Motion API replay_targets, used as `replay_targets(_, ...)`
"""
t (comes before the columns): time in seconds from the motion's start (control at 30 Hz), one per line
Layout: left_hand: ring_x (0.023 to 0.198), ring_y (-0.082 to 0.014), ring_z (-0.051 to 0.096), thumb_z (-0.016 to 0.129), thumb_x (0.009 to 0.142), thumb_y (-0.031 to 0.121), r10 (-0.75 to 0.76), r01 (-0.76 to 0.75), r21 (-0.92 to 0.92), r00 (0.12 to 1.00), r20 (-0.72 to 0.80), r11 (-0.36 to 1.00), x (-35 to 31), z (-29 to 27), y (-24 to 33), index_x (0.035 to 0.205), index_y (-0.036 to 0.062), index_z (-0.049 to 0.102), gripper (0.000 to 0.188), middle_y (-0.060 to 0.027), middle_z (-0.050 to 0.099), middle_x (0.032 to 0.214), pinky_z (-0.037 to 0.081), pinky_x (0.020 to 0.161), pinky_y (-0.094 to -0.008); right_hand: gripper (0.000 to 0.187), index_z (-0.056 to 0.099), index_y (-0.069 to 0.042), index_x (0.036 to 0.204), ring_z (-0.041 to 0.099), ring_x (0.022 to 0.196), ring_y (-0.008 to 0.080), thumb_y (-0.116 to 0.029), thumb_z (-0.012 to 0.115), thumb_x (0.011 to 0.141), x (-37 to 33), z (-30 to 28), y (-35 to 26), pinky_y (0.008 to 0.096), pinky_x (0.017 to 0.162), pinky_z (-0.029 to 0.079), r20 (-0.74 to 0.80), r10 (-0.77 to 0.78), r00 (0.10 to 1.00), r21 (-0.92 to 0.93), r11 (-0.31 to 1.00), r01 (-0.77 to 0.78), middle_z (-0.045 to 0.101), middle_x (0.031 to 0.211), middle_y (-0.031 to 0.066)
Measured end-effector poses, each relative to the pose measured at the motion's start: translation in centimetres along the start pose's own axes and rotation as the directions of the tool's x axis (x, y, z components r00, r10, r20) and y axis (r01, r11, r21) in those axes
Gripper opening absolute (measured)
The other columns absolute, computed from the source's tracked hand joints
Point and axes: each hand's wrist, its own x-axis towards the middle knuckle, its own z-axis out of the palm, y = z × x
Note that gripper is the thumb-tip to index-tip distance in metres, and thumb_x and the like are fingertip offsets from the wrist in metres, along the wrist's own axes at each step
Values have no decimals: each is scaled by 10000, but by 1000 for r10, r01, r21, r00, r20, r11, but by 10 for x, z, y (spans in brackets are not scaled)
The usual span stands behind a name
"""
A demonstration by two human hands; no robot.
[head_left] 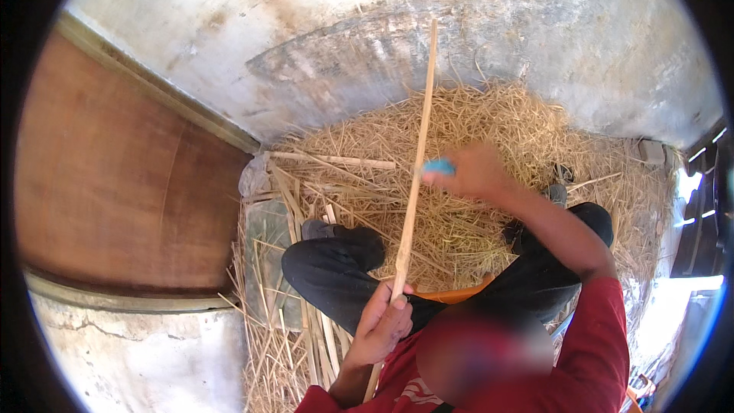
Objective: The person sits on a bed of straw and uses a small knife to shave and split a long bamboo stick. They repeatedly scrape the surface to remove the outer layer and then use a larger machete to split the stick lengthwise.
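Observation:
A long pale bamboo strip (418,160) slants upward from my lap toward the wall. My left hand (380,323) is wrapped around its lower part, near my body. Partway up the strip, my right hand (478,173) is closed on a small blue object (438,167), which touches or nearly touches the strip. Motion blurs that hand, and the kind of the blue object cannot be made out. Below the strip lies a heap of thin straw-coloured shavings (466,241), between my bent legs in dark trousers.
More split strips (336,160) lie to the left on the shavings, some beside my left leg. A stained plaster wall (344,46) rises in front. A brown wooden panel (130,176) stands at the left. Something orange (456,291) shows under my lap.

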Motion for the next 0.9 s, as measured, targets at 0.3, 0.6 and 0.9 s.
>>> replay_targets(0.3, 453, -41, 249, 433, 1006, 212, -48, 50, -139, 999, 20, 989, 0, 5, 1, 1134, 59, 422, 200, 54, 299, 569, 242, 471, -213, 677, 603, -93, 599, 553, 440, 306, -730, 492, 797, -30, 6, -17, 416, 434, 420, 69, -167, 984, 67, 984, 163, 502, 469, 117)
replay_targets(0.6, 472, -38, 256, 425, 1009, 179, 41, -41, 83, 999, 7, 996, 0, 6, 3, 1146, 45, 414, 191, 51, 312, 597, 244, 480, -211, 726, 651, -76, 656, 592, 472, 327, -770, 471, 773, -26, -1, -29, 430, 484, 458, 116, -84, 990, -29, 996, 88, 555, 500, 132)
replay_targets(0.9, 501, -38, 273, 433, 1002, 169, 18, -18, 8, 1000, 18, 1000, 0, 6, 2, 1157, 39, 410, 204, 48, 320, 616, 253, 492, -216, 668, 594, -86, 614, 559, 447, 309, -734, 535, 762, -20, 3, -12, 437, 444, 422, -6, -221, 975, -71, 973, 220, 502, 469, 109)
